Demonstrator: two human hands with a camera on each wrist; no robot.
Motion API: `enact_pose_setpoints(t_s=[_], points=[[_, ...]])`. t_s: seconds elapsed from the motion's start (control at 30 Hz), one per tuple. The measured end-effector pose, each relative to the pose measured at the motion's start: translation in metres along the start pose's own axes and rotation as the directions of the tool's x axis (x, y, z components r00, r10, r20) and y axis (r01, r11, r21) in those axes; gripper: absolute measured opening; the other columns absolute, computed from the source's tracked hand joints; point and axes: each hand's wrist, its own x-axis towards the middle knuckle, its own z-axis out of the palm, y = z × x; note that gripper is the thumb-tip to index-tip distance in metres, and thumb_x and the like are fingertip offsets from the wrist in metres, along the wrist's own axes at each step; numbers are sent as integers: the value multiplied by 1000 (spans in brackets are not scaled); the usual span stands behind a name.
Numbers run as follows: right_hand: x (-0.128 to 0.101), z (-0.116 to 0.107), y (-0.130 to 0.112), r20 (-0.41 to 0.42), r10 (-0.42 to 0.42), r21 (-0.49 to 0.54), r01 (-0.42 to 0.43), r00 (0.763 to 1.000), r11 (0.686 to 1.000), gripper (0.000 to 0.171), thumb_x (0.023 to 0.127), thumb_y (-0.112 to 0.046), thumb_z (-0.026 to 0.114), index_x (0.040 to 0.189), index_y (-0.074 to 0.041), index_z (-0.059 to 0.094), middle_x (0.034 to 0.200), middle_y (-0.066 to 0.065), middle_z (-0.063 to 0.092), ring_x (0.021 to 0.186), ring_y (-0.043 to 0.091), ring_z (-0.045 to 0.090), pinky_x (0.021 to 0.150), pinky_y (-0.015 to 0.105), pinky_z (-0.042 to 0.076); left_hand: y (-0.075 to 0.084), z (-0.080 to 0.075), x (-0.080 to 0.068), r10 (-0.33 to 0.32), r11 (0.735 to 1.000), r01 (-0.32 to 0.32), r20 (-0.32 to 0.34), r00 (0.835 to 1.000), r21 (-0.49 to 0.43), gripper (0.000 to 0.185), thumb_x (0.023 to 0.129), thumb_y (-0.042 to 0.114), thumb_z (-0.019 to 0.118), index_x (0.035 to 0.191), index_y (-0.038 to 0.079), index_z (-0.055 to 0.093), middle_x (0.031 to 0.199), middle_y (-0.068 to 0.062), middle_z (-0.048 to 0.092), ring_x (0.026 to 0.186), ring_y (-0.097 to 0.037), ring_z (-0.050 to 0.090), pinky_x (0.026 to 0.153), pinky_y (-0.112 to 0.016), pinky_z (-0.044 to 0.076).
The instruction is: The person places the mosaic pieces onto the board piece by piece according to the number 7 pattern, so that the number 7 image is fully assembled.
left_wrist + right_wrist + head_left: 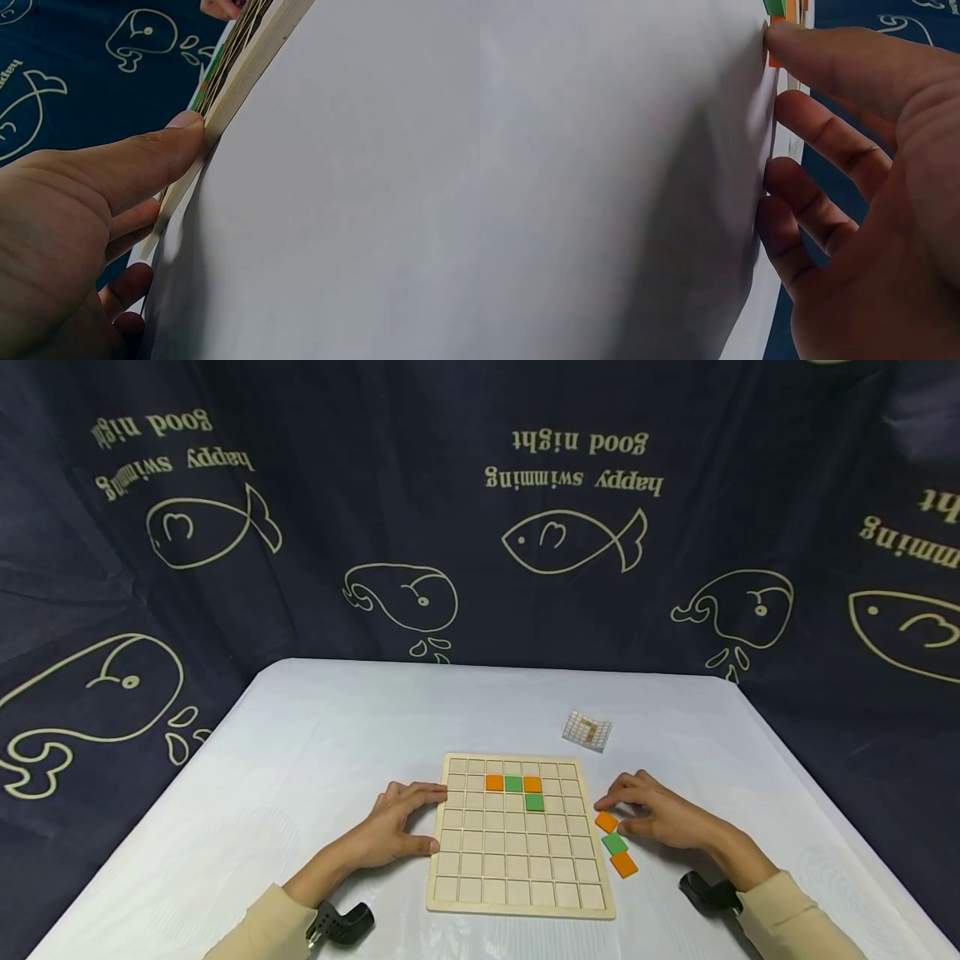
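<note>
Four coloured tiles are seated in the wooden grid board (495,842), right?

Yep. In the second row from the far edge, an orange tile (495,783), a green tile (513,784) and another orange tile (532,785) are lined up side by side. A second green tile (534,802) is set one row nearer, next to that last orange one. The whole board is laid flat on the white table (337,718).

And the left hand (386,835)?

Rested against the board's left edge, thumb and fingers spread wide along it.

What about the right hand (660,814)?

Held just off the board's right side. Thumb and index are parted around the farthest loose orange tile (607,822), with the other fingers loosely bent. Whether that tile is actually being touched can't be told, tbh.

Any more loose ones?

A loose green tile (615,843) and the nearest orange tile (624,864) are strung out from it towards the person. Past the board's far right corner a small printed card (587,731) is placed, marked with a grid and coloured squares.
</note>
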Motion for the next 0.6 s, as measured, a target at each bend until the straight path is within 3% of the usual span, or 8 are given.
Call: enact_pose_setpoints(t_s=[0.23, 0.6], points=[[1, -1, -1, 15, -8, -6, 8, 1000, 1000, 36, 81, -12, 69, 112, -32, 67, 107, -13, 57, 95, 10, 38, 82, 26, 37, -1, 0, 0, 2, 1000, -2, -1, 1000, -4, 68, 73, 39, 77, 134, 21, 52, 145, 8, 42, 102, -11, 32, 86, -32, 24], [0, 2, 5, -49, -44, 2, 44, 998, 999, 28, 81, -14, 71, 105, -28, 69, 104, -13, 59, 91, 7, 39, 79, 24, 37, 1, 0, 0, 2, 1000, -2, 7, 1000, -12, 68, 73, 39, 76, 134, 20, 51, 146, 7, 42, 104, -12, 32, 87, -33, 24]])
